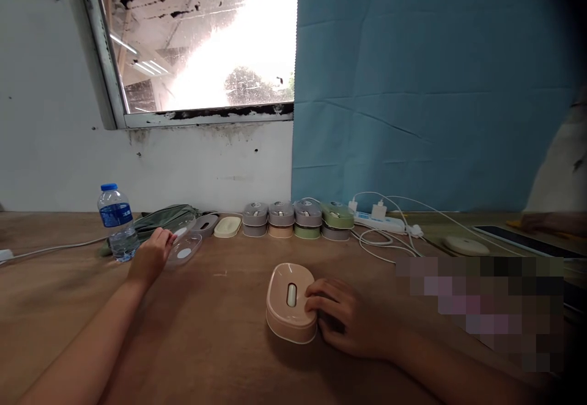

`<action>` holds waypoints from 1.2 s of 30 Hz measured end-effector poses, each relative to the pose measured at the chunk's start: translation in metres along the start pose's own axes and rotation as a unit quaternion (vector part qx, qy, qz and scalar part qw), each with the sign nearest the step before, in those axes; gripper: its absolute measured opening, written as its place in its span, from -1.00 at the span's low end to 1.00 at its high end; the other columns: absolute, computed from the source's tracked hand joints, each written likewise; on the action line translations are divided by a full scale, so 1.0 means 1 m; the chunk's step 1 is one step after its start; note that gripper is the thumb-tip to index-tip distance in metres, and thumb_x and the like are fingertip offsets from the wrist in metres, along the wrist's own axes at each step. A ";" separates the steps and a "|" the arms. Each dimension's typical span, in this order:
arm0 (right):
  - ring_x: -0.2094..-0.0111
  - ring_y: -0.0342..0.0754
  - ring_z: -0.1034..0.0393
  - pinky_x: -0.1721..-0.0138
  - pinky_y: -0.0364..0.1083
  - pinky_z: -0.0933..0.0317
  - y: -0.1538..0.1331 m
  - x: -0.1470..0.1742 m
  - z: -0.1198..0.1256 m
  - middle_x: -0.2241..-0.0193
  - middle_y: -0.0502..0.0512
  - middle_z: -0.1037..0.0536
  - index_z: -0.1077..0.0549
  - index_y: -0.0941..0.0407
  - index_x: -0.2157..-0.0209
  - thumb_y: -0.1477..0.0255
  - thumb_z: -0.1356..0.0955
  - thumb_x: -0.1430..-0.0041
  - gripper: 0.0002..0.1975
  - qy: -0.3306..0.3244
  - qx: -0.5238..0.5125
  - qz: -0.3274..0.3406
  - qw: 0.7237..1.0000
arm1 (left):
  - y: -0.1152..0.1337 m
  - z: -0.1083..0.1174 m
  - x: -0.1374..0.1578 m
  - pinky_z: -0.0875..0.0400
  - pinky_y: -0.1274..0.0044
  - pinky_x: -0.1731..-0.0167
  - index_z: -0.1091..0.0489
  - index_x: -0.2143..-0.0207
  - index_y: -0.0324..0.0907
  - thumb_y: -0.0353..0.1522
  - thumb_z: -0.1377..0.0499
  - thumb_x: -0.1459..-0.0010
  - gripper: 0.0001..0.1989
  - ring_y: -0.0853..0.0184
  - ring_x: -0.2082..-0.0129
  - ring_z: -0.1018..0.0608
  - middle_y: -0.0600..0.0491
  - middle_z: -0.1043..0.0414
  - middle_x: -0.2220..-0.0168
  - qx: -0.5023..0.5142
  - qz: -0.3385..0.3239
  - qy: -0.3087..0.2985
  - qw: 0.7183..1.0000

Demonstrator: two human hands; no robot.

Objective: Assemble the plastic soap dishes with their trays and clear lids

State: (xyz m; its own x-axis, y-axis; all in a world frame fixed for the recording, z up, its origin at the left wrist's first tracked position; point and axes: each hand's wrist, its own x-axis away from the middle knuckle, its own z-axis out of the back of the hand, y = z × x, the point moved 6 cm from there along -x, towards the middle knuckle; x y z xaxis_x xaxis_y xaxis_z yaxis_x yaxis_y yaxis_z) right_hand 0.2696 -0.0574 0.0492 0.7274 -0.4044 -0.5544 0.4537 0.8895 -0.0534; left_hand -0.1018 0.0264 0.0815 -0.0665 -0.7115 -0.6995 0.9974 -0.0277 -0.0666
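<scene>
A peach-coloured oval box [279,289] with a pale bar in the slot of its lid sits on the table in front of me. My right hand [337,316] grips its right side, fingertips on the lid and thumb low against the wall. Off to the left, my left hand [153,255] is closed, its fingertips pinching the edge of a clear plastic lid [183,226] with a white round label. Just beneath lies another clear lid [189,247], also with a white label. A grey slotted lid [206,226] and a cream oval piece [228,227] are close by.
Stacked two-tone boxes [280,215] line the wall. A water bottle [117,221] stands by a dark green bag [160,218] at left. A power strip [380,222] with tangled white cables [385,240] is at right. Another person's hand [545,221] shows at far right.
</scene>
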 end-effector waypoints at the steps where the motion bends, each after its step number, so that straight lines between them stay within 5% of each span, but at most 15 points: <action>1: 0.19 -0.04 -0.30 0.12 -0.05 -0.20 0.000 0.000 0.000 0.23 0.13 -0.41 -0.36 0.10 0.26 0.63 -0.24 0.10 -0.69 0.000 0.002 -0.001 1.000 | -0.003 -0.005 0.002 -0.14 0.54 0.54 -0.25 0.40 -0.18 -0.26 0.20 -0.24 -0.68 0.31 0.48 -0.39 0.00 -0.27 0.36 -0.009 -0.001 -0.022 1.000; 15: 0.19 -0.03 -0.30 0.12 -0.03 -0.19 0.002 0.001 0.000 0.21 0.13 -0.40 -0.36 0.10 0.26 0.64 -0.24 0.11 -0.68 -0.005 -0.001 -0.006 1.000 | 0.000 -0.028 0.010 -0.13 0.58 0.50 -0.34 0.39 -0.16 -0.24 0.17 -0.22 -0.65 0.32 0.43 -0.46 0.03 -0.35 0.38 -0.015 -0.082 -0.146 0.986; 24: 0.19 -0.05 -0.30 0.13 -0.05 -0.20 0.001 0.000 0.001 0.23 0.12 -0.41 -0.36 0.11 0.27 0.64 -0.23 0.10 -0.69 0.000 -0.002 0.000 1.000 | -0.004 -0.027 0.011 -0.24 0.56 0.42 -0.41 0.41 -0.11 -0.16 0.07 -0.13 -0.67 0.31 0.44 -0.45 0.04 -0.39 0.41 0.117 -0.033 -0.132 0.984; 36: 0.18 -0.05 -0.30 0.12 -0.06 -0.21 -0.001 -0.001 0.003 0.23 0.12 -0.40 -0.35 0.10 0.26 0.64 -0.23 0.08 -0.70 -0.008 -0.009 -0.005 1.000 | 0.001 -0.031 0.011 -0.23 0.54 0.40 -0.41 0.38 -0.15 -0.17 0.11 -0.16 -0.64 0.30 0.41 -0.45 0.02 -0.40 0.36 0.119 -0.026 -0.143 0.982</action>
State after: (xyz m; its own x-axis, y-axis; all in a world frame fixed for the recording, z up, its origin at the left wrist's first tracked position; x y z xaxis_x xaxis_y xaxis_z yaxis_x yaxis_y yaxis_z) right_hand 0.2700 -0.0590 0.0522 0.7313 -0.4155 -0.5409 0.4507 0.8896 -0.0740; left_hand -0.1021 0.0401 0.0514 -0.1408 -0.8721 -0.4686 0.9733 -0.2086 0.0957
